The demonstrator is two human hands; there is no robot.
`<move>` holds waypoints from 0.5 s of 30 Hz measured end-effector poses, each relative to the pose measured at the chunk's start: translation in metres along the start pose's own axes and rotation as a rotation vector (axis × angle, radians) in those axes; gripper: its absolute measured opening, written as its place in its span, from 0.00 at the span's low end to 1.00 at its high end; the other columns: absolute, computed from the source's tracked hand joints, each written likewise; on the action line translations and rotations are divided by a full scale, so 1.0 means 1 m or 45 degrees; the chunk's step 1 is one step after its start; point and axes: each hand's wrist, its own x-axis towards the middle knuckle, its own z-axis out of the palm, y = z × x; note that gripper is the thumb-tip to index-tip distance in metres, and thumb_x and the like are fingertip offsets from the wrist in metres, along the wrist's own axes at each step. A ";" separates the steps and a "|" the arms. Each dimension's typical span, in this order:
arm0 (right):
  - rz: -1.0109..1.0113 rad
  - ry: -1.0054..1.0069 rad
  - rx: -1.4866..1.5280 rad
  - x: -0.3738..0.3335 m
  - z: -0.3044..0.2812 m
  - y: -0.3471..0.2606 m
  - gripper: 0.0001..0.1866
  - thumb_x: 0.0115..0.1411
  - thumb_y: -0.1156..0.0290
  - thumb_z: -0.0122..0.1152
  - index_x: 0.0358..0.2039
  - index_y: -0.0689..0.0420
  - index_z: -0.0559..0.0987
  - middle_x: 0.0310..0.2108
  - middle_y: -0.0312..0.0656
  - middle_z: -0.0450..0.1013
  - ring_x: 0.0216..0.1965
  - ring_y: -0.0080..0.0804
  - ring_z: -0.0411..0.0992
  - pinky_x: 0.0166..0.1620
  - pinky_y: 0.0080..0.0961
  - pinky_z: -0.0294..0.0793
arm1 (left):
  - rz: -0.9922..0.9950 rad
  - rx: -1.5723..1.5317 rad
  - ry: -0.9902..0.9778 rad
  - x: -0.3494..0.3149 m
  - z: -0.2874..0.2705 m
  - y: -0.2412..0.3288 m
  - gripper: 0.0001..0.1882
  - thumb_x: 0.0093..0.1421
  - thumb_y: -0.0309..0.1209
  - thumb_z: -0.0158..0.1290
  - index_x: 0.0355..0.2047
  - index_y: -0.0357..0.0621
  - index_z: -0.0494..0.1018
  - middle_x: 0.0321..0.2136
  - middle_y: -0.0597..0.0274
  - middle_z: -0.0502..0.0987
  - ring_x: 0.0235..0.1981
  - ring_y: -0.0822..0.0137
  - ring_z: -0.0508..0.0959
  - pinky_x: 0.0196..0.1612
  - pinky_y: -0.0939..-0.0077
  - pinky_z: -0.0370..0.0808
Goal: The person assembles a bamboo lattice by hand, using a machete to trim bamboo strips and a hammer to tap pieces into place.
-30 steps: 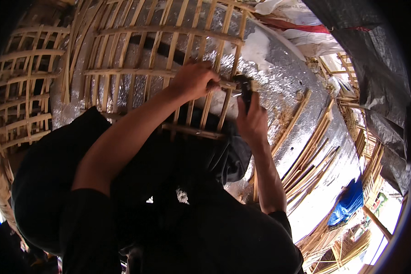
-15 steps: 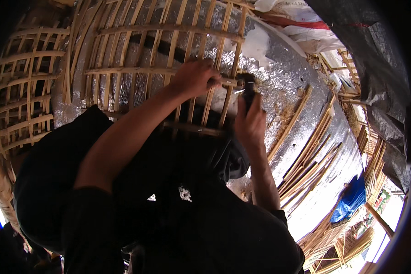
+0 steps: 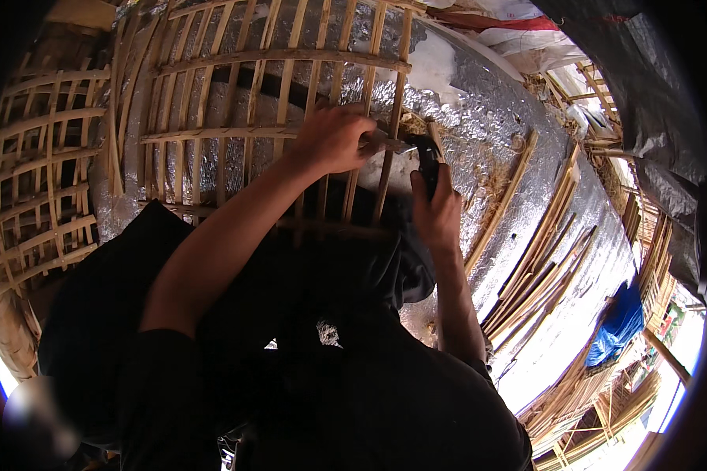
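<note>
A lattice of thin bamboo slats lies in front of me, with long strips crossed by a few crosspieces. My left hand is closed around the right part of the middle crosspiece, its fingertips near the last slats. My right hand, just right of the lattice, is wrapped round a black-handled tool. A shiny metal part of this tool points left, close to the crosspiece's end; whether they touch I cannot tell. The tool's exact kind is not clear.
Loose bamboo strips lie on a shiny silver sheet at right. Another bamboo lattice stands at left. A blue plastic sheet is at lower right, and dark sheeting hangs at upper right.
The tool in my right hand has turned and shifted slightly down at the crosspiece's end. My left hand keeps its hold. The whole view has shifted a little.
</note>
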 end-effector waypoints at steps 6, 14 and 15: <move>-0.199 -0.087 -0.057 0.001 -0.008 0.019 0.12 0.68 0.69 0.60 0.47 0.59 0.71 0.33 0.59 0.80 0.37 0.67 0.78 0.37 0.55 0.78 | 0.286 0.225 0.021 0.002 -0.006 0.010 0.12 0.57 0.38 0.64 0.37 0.47 0.81 0.37 0.61 0.79 0.39 0.56 0.82 0.48 0.56 0.76; -0.297 0.287 -0.222 0.003 0.034 0.038 0.23 0.65 0.61 0.66 0.52 0.61 0.70 0.34 0.58 0.80 0.34 0.65 0.79 0.33 0.53 0.78 | 0.409 0.298 0.274 -0.016 0.012 0.011 0.19 0.52 0.32 0.65 0.45 0.44 0.78 0.46 0.54 0.75 0.51 0.51 0.76 0.55 0.53 0.72; -0.276 0.249 -0.121 0.004 0.033 0.029 0.25 0.63 0.60 0.68 0.52 0.62 0.70 0.33 0.57 0.80 0.34 0.63 0.80 0.34 0.52 0.79 | 0.364 0.278 0.252 -0.018 0.013 0.011 0.20 0.50 0.30 0.65 0.46 0.44 0.78 0.48 0.54 0.75 0.52 0.51 0.76 0.57 0.52 0.71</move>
